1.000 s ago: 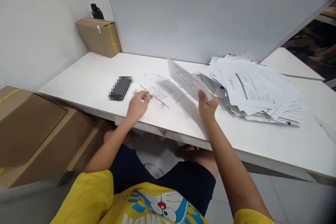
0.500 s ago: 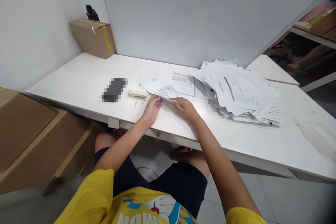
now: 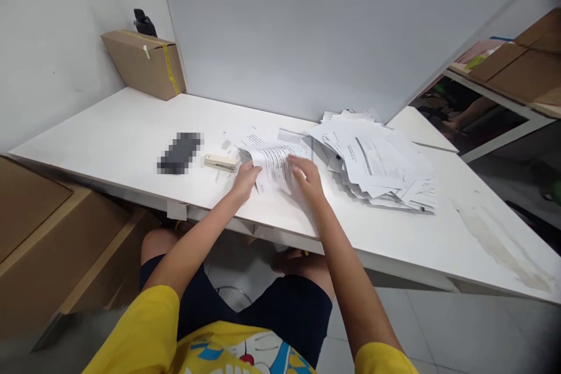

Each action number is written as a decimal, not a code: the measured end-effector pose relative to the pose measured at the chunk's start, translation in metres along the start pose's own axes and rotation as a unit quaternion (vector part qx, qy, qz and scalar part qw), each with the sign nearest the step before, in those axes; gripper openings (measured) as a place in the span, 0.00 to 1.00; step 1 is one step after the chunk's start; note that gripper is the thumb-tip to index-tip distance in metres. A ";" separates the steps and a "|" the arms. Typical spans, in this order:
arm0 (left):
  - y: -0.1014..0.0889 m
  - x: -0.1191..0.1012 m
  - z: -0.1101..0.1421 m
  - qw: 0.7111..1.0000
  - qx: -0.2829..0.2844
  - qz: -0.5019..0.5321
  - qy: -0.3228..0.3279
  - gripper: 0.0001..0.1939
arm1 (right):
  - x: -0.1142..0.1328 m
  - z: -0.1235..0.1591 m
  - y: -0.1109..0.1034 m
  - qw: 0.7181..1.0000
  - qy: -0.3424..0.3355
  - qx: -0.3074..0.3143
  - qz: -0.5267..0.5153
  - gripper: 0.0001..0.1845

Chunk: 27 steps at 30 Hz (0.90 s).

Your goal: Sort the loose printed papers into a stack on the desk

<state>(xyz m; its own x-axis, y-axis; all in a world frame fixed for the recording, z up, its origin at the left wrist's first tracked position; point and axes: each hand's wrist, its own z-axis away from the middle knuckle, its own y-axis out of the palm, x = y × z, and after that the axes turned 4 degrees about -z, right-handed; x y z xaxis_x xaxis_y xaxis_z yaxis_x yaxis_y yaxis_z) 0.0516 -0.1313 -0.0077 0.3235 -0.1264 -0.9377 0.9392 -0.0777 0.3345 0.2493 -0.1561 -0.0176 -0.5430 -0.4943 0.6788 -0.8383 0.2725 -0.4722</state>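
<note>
My left hand [image 3: 246,181] is closed on the left edge of a printed paper sheet [image 3: 272,158], thumb on top. The sheet bows upward, and its near edge curls above the white table. My right hand [image 3: 307,178] rests at the sheet's right side, its fingers loosely bent and the thumb apart, touching the printed face. Other printed papers [image 3: 291,135] lie flat behind it, partly covered. Just left of my left hand is a cream stapler [image 3: 220,162]. Farther left lies a dark, pixelated object [image 3: 179,153].
A messy heap of papers [image 3: 377,158] is on the white table [image 3: 109,140], right of my hands. A taped cardboard box [image 3: 140,67] stands at the back left corner. Large cartons [image 3: 56,245] are beside the table at left. Shelving with boxes [image 3: 521,76] is at far right.
The sheet has turned and bowed, its near edge now closer to me. My right fingers have shifted from its near edge onto its right side. The view has swung slightly right.
</note>
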 end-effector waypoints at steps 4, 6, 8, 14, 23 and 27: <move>-0.007 -0.001 -0.001 0.997 0.014 -0.043 0.060 0.16 | -0.007 -0.008 0.001 0.967 0.185 -0.154 -0.087 0.35; -0.009 -0.001 -0.003 0.993 0.025 -0.084 0.084 0.22 | -0.007 -0.012 0.003 0.941 0.257 -0.122 -0.184 0.36; -0.011 -0.001 -0.008 0.984 0.009 -0.139 0.113 0.26 | -0.006 -0.017 0.003 0.923 0.256 -0.081 -0.276 0.31; -0.015 -0.004 -0.017 0.962 -0.021 -0.237 0.132 0.26 | -0.002 -0.026 -0.007 0.892 0.193 -0.087 -0.399 0.21; -0.009 -0.007 -0.008 0.939 0.106 -0.316 0.080 0.33 | 0.005 -0.024 -0.012 0.905 0.173 -0.095 -0.378 0.20; -0.008 -0.007 -0.006 0.938 0.139 -0.303 0.099 0.36 | 0.007 -0.024 -0.011 0.911 0.161 -0.090 -0.369 0.22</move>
<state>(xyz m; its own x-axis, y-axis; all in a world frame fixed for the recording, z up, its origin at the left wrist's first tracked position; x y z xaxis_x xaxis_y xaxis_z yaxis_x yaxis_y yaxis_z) 0.0423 -0.1240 -0.0045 -0.2198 0.2081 -0.9531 0.9001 -0.3335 -0.2804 0.2531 -0.1429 0.0057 0.2106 -0.3380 0.9173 -0.9596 0.1079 0.2600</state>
